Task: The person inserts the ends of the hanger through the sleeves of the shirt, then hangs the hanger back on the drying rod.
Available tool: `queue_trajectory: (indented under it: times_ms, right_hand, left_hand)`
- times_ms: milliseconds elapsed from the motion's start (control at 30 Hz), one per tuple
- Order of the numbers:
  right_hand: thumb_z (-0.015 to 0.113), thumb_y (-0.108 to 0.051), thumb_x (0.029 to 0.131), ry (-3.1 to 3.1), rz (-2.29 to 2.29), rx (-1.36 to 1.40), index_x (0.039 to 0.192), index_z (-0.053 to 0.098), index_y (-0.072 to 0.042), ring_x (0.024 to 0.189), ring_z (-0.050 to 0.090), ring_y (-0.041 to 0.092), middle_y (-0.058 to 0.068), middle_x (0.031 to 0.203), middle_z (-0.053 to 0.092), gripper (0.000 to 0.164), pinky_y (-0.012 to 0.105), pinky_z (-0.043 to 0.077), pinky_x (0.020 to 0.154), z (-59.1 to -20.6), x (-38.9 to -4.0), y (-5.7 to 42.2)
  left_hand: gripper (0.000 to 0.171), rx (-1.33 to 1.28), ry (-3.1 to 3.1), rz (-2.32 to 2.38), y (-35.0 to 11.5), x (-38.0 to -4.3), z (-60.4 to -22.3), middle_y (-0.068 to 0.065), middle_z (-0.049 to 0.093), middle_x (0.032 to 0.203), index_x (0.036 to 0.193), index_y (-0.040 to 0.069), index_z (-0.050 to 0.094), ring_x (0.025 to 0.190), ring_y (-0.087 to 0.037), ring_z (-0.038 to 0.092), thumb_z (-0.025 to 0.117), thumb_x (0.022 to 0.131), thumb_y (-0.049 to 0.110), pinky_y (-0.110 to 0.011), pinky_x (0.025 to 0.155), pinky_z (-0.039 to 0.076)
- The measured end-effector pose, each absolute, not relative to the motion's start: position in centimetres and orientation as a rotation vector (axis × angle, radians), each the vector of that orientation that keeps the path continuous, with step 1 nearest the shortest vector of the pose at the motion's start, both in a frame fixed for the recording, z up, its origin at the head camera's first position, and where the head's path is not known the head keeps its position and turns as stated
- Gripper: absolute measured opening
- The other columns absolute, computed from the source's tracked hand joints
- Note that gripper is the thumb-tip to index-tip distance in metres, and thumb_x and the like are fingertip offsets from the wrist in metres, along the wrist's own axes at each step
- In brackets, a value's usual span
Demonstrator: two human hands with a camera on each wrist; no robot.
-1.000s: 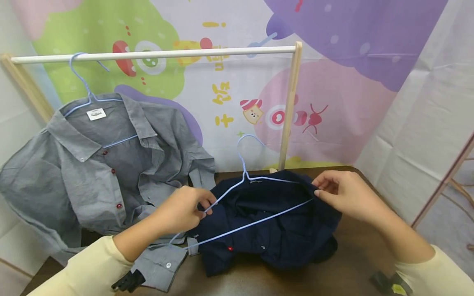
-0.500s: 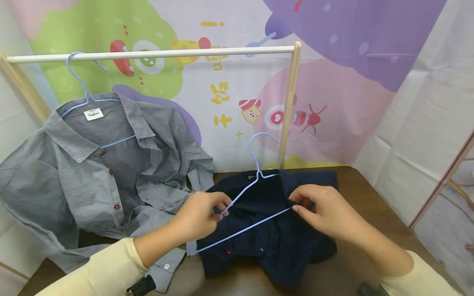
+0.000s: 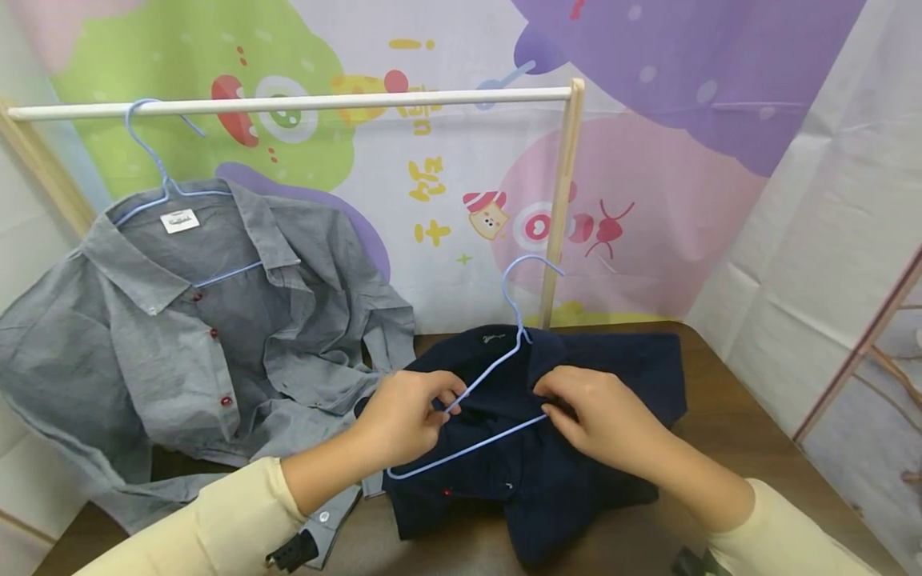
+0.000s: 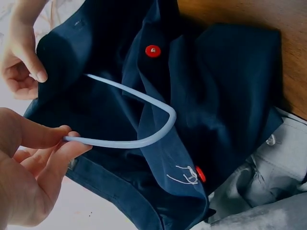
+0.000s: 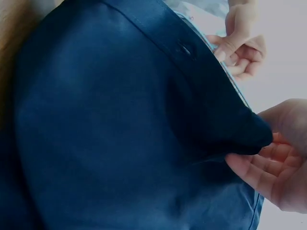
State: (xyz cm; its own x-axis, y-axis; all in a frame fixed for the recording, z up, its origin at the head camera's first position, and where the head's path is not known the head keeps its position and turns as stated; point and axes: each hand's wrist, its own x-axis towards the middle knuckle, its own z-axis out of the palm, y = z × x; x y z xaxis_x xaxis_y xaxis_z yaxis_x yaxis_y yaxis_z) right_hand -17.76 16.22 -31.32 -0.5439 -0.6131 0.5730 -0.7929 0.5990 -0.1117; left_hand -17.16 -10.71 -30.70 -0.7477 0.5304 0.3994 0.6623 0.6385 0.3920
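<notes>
My left hand pinches one sloping arm of a light-blue wire hanger between thumb and fingers. The hanger's hook stands up, and its rounded left end is bare in the left wrist view. Its right end is hidden inside a navy shirt that lies on the table. With thumb and fingertips my right hand grips the shirt's front edge near the collar, over the hanger's bottom bar. A red button shows on the shirt front. In the right wrist view, navy cloth bunches at the right fingertips.
On the left, a grey shirt hangs by a second blue hanger from a rack's white rod. The rack's wooden post rises behind the navy shirt. Brown table surface shows at the right.
My left hand has moved the hanger rightward, deeper into the navy shirt. My right hand has moved left with the front edge, and the shirt's right side now spreads farther out.
</notes>
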Motion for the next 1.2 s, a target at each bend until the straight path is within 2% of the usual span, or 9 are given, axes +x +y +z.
queue_trajectory:
  times_ms: [133,267,433,567,667,733,933,1200]
  right_hand:
    - [0.080,-0.005,0.077,-2.376,0.444,1.078,0.094,0.067,-0.008,0.073,0.058,0.008,-0.001,0.086,0.066,0.022,0.030,0.053,0.066,-31.2,-17.9,16.7]
    - [0.080,-0.012,0.079,-2.357,0.444,1.047,0.092,0.068,-0.011,0.070,0.058,0.006,-0.005,0.083,0.064,0.018,0.028,0.051,0.062,-30.0,-17.9,17.6]
    - [0.079,-0.006,0.077,-2.235,0.492,0.952,0.088,0.070,-0.011,0.066,0.058,0.009,-0.004,0.079,0.064,0.015,0.029,0.049,0.058,-27.4,-18.6,19.1]
    - [0.078,-0.006,0.078,-2.259,0.435,0.993,0.100,0.072,-0.006,0.084,0.065,0.020,0.004,0.092,0.069,0.022,0.040,0.053,0.075,-26.5,-19.6,19.4]
    - [0.078,-0.009,0.080,-2.329,0.356,1.027,0.110,0.070,-0.005,0.098,0.064,0.027,0.008,0.102,0.070,0.031,0.046,0.051,0.085,-26.9,-20.2,19.0]
    - [0.078,-0.010,0.081,-2.353,0.314,1.009,0.112,0.070,-0.007,0.097,0.065,0.027,0.008,0.102,0.070,0.032,0.047,0.052,0.083,-27.3,-20.5,18.7]
    - [0.079,-0.010,0.080,-2.376,0.282,0.957,0.103,0.073,-0.011,0.088,0.066,0.025,0.004,0.093,0.071,0.024,0.045,0.053,0.073,-28.0,-21.2,18.8]
    - [0.075,-0.002,0.081,-2.410,0.219,1.034,0.101,0.070,-0.004,0.085,0.064,0.027,0.007,0.090,0.067,0.021,0.045,0.053,0.074,-28.1,-21.8,19.5]
  left_hand:
    - [0.029,-0.967,-2.608,-0.762,-10.7,-17.4,-30.9,0.002,0.071,0.082,0.099,0.004,0.069,0.068,-0.009,0.067,0.067,0.075,-0.012,-0.020,0.055,0.046]
    - [0.029,-0.960,-2.614,-0.763,-10.7,-17.7,-31.0,0.002,0.072,0.082,0.099,0.004,0.069,0.070,-0.011,0.068,0.066,0.076,-0.013,-0.021,0.057,0.047]
    - [0.029,-0.953,-2.627,-0.725,-10.8,-17.8,-31.0,0.003,0.071,0.083,0.099,0.006,0.070,0.071,-0.011,0.068,0.067,0.076,-0.012,-0.023,0.059,0.049]
    - [0.029,-0.952,-2.627,-0.686,-10.7,-17.8,-30.9,0.004,0.071,0.083,0.099,0.007,0.070,0.071,-0.011,0.066,0.068,0.076,-0.011,-0.023,0.058,0.047]
    - [0.029,-0.950,-2.623,-0.651,-10.6,-17.7,-30.8,0.004,0.072,0.084,0.100,0.008,0.070,0.071,-0.011,0.066,0.069,0.076,-0.010,-0.023,0.057,0.046]
    - [0.029,-0.949,-2.622,-0.627,-10.6,-17.6,-30.8,0.003,0.072,0.084,0.101,0.008,0.070,0.071,-0.012,0.066,0.070,0.077,-0.009,-0.022,0.056,0.046]
    - [0.030,-0.947,-2.603,-0.579,-10.7,-17.4,-30.7,0.000,0.072,0.085,0.102,0.006,0.069,0.073,-0.016,0.068,0.067,0.078,-0.012,-0.021,0.054,0.044]
    - [0.031,-0.960,-2.606,-0.540,-10.8,-17.2,-30.4,-0.001,0.072,0.086,0.101,0.007,0.070,0.068,-0.017,0.066,0.066,0.078,-0.013,-0.020,0.046,0.038]
